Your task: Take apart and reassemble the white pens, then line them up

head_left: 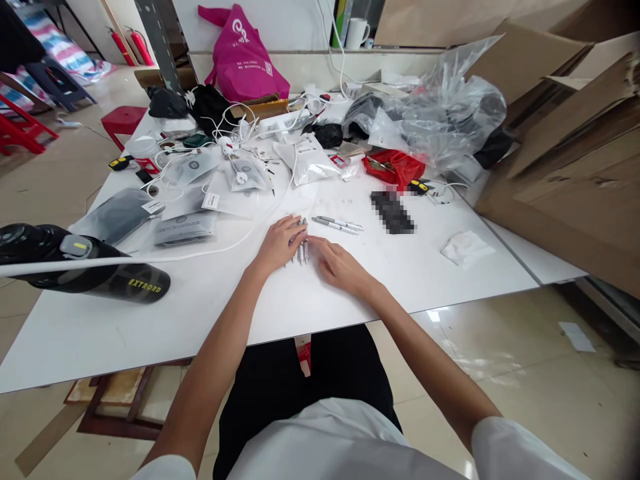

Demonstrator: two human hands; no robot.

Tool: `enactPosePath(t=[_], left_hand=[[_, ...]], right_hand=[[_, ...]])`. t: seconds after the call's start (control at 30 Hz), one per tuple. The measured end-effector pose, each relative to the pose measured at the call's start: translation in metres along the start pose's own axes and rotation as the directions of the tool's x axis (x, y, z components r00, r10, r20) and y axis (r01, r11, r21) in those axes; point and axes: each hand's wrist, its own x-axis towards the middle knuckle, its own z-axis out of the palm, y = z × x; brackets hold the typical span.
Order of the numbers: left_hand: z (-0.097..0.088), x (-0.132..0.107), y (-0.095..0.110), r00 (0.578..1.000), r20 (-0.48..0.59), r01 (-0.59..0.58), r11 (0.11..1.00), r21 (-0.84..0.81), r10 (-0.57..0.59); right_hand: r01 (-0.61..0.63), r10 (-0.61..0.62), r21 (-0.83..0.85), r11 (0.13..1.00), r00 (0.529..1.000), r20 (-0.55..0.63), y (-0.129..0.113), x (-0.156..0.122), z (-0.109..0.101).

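Several silver-grey pens (302, 252) lie side by side on the white table, pointing away from me. My left hand (281, 241) is closed over them from the left, its fingers hiding much of their length. From the right, my right hand (340, 264) touches the pens with its stretched index finger; its other fingers are bent and partly hidden underneath. Just beyond the right hand, a few more pens (338, 225) lie flat and slanted, apart from both hands.
A black bottle (125, 273) lies on the left, with a white cable (210, 253) crossing it. Plastic-wrapped packets (185, 225), a white pouch (311, 160) and a red bag (395, 168) sit farther back. A crumpled tissue (466, 249) and cardboard boxes (565, 167) are to the right.
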Motion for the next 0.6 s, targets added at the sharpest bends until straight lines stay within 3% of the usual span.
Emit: enactPosePath(t=[0.1,0.17,0.23,0.27,0.33,0.37,0.4,0.47,0.6], left_hand=[[0.001,0.000,0.003,0.999,-0.025,0.021,1.000,-0.009,-0.021],[0.000,-0.001,0.006,0.999,-0.032,0.029,0.999,0.021,-0.028],[-0.001,-0.002,0.010,1.000,-0.016,0.024,0.995,0.099,-0.023],[-0.001,-0.003,0.012,1.000,-0.004,0.018,0.989,0.146,-0.018],[-0.002,-0.003,0.016,1.000,0.009,-0.001,0.975,0.223,-0.001],[-0.003,-0.003,0.017,1.000,0.002,-0.010,0.969,0.245,0.010],[-0.004,-0.002,0.019,1.000,-0.014,-0.019,0.966,0.257,0.023],[-0.005,-0.001,0.023,0.997,-0.063,-0.031,0.965,0.259,0.049],[-0.010,0.003,0.031,0.979,-0.189,-0.017,0.961,0.278,0.072]], right_hand=[[-0.100,0.101,0.014,0.995,0.992,-0.072,0.003,-0.019,-0.017],[-0.244,0.229,-0.027,0.970,0.939,-0.258,0.018,-0.045,-0.039],[-0.378,0.322,-0.044,0.925,0.840,-0.436,0.043,-0.082,-0.069],[-0.465,0.373,-0.054,0.883,0.768,-0.520,0.059,-0.104,-0.087],[-0.730,0.468,-0.126,0.672,0.550,-0.691,0.091,-0.151,-0.122],[-0.801,0.497,-0.186,0.569,0.515,-0.698,0.105,-0.174,-0.138],[-0.821,0.530,-0.264,0.506,0.537,-0.656,0.118,-0.194,-0.152],[-0.780,0.589,-0.434,0.450,0.625,-0.512,0.136,-0.225,-0.175],[-0.659,0.593,-0.593,0.463,0.727,-0.345,0.146,-0.239,-0.193]])
